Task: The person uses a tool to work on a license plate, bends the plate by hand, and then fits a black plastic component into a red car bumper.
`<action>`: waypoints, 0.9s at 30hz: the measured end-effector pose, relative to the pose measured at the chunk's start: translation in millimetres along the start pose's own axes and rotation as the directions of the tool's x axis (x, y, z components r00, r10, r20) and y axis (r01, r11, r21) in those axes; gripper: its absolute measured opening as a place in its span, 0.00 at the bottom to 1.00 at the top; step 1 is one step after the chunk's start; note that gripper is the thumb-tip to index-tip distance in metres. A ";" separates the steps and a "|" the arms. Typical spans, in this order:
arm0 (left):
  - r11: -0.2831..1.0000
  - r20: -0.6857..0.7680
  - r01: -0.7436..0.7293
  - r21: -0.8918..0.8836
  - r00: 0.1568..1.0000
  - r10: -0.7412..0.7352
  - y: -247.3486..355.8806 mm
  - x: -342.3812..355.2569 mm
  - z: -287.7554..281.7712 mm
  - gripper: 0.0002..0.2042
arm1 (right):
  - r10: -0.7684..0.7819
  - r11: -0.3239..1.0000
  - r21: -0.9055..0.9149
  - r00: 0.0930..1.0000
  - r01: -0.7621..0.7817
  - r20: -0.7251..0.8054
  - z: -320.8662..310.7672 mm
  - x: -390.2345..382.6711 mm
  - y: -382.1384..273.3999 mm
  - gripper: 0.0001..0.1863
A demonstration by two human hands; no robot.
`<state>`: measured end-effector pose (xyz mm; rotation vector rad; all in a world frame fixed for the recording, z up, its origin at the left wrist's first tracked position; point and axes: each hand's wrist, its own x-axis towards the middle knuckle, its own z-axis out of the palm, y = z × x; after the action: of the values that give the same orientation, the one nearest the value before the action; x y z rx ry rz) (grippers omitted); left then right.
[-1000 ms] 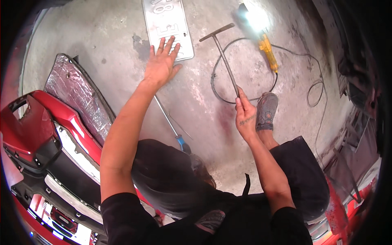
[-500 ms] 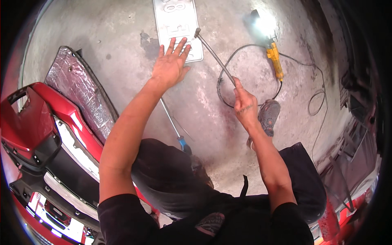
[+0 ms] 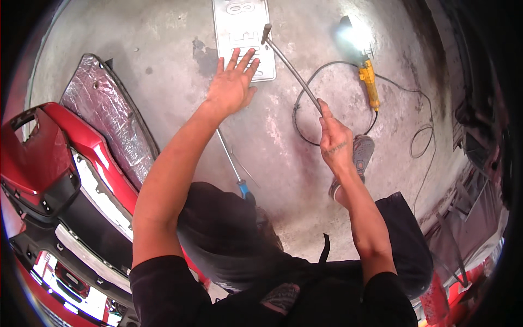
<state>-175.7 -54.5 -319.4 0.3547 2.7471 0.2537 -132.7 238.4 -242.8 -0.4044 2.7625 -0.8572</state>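
Note:
A white number plate (image 3: 231, 37) with embossed characters lies on the concrete floor at the top of the view. My left hand (image 3: 231, 86) rests with fingers spread over its near end, fingertips pressing flat. Closed around the handle of a slim metal hammer (image 3: 294, 72) is my right hand (image 3: 336, 137). The hammer's small head is at the plate's right edge, just beyond my left fingers; whether it touches the plate I cannot tell. Below my left hand lies a screwdriver (image 3: 242, 188) with a blue handle and long shaft, partly covered by my leg.
To the right, a lit work lamp (image 3: 368, 84) with a yellow handle lies on the floor, its black cable looping nearby. At left stand red and black vehicle body panels (image 3: 81, 139) and a foil-lined panel (image 3: 111, 111). Dark clutter lines the right rim.
The hammer's head has turned and now shows more lengthwise. My right hand has shifted slightly right with the handle. My left hand stays on the plate while the whole view shifts a little.

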 end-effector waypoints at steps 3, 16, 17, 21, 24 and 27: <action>1.000 0.008 0.004 0.015 1.000 -0.004 -0.4 -0.1 -0.4 0.36 | 0.022 1.000 -0.005 1.000 -0.022 -0.009 -4.4 0.0 -10.5 0.32; 1.000 -0.001 -0.016 -0.002 1.000 0.016 -0.2 1.9 -1.1 0.36 | 0.095 0.992 -0.090 0.987 -0.084 0.130 -5.1 7.4 8.8 0.30; 1.000 -0.003 -0.013 -0.001 1.000 0.013 -0.1 0.3 -1.7 0.36 | 0.063 0.997 -0.055 0.995 -0.059 0.081 -5.3 6.7 4.7 0.30; 1.000 0.000 -0.005 -0.011 1.000 0.005 0.8 1.7 -0.8 0.36 | 0.062 0.998 -0.022 0.997 -0.061 0.047 3.4 -1.7 19.4 0.30; 1.000 0.031 0.003 0.002 1.000 -0.003 0.2 1.0 -3.2 0.36 | 0.170 0.984 0.028 0.979 -0.174 0.110 -2.0 3.9 8.7 0.30; 1.000 0.034 0.009 -0.008 0.999 -0.009 3.1 2.2 -5.6 0.37 | 0.065 0.997 0.031 0.998 -0.064 -0.012 7.8 -4.2 23.6 0.29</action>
<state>-179.2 -51.6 -314.3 0.3415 2.7129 0.2547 -131.1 254.3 -262.2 -0.3036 2.7541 -0.8884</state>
